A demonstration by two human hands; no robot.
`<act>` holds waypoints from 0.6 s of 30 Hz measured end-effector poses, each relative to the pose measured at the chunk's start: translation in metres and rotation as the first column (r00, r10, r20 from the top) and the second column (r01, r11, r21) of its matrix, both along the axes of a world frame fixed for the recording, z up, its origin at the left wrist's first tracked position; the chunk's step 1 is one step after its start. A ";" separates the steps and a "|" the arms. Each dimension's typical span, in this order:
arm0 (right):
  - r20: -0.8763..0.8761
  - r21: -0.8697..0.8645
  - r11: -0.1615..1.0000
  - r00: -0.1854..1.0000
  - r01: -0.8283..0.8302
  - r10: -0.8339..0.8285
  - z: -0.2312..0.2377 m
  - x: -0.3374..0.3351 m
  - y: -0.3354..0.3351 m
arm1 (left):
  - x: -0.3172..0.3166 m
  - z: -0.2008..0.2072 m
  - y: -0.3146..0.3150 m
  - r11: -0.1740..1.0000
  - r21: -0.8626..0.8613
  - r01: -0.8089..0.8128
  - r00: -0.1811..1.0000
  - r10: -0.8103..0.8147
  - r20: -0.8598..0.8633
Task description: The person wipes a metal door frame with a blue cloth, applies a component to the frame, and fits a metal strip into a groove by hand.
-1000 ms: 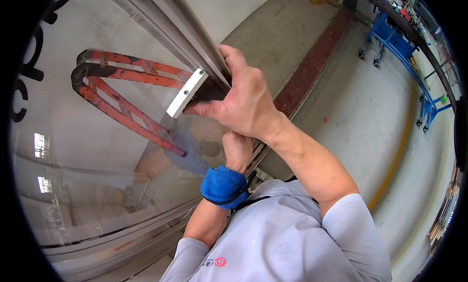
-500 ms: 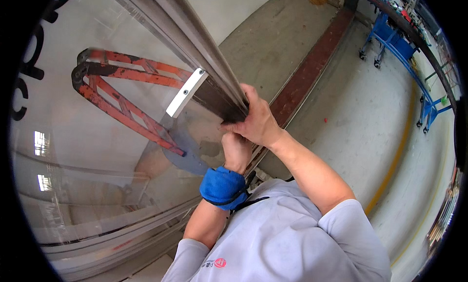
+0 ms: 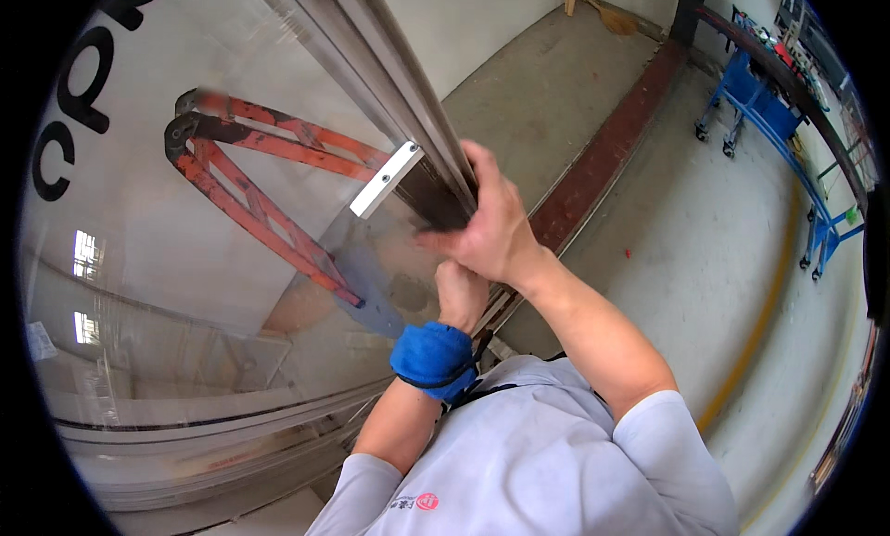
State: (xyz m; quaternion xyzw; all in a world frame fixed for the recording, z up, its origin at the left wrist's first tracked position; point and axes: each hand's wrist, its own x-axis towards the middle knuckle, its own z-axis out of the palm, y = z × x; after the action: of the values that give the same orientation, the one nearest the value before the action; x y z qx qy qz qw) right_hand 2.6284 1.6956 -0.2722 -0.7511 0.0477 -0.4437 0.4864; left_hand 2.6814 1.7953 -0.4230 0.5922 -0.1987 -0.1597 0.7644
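Note:
A tall dark metal frame profile (image 3: 408, 91) slants down along the edge of a large glass panel (image 3: 139, 286). My right hand (image 3: 501, 216) wraps round the profile's lower part, one finger reaching up its right side and others across its lower end. Just below, my left hand (image 3: 461, 290) is closed under the right one. Its fingertips are hidden, and I cannot make out what they grip. A blue cloth band (image 3: 433, 360) circles my left wrist. Left of the profile, a short white bar (image 3: 387, 180) with screws sticks out at an angle.
An orange-red stepladder (image 3: 297, 151), worn at its black top, shows through the glass. A red-brown strip (image 3: 607, 146) crosses the floor at right, with a yellow line (image 3: 760, 323) beyond. Blue wheeled carts (image 3: 756, 95) stand far right. A broom (image 3: 607, 17) lies at the back.
The head view has shifted, so the frame, ladder and carts sit further right. Both hands stay at the profile's lower end, the left slightly lower beneath the right.

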 end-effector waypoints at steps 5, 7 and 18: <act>0.039 -0.032 0.998 0.998 0.059 -0.058 0.033 0.011 -0.004 | 0.005 -0.006 0.010 0.826 0.535 -0.179 0.847 -0.147 0.511; -0.013 0.029 0.999 1.000 0.019 -0.019 0.040 0.011 -0.002 | 0.006 -0.011 0.008 0.844 0.509 -0.167 0.886 -0.098 0.453; 0.120 -0.074 0.994 0.990 0.081 -0.072 0.016 0.013 -0.003 | -0.001 -0.011 0.002 0.948 0.311 -0.063 0.965 -0.022 0.262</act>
State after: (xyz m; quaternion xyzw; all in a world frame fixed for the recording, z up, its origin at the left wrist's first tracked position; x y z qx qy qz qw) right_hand 2.6416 1.6923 -0.2561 -0.7400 0.0305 -0.5069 0.4410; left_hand 2.6804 1.7970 -0.4335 0.7250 -0.2635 -0.1018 0.6281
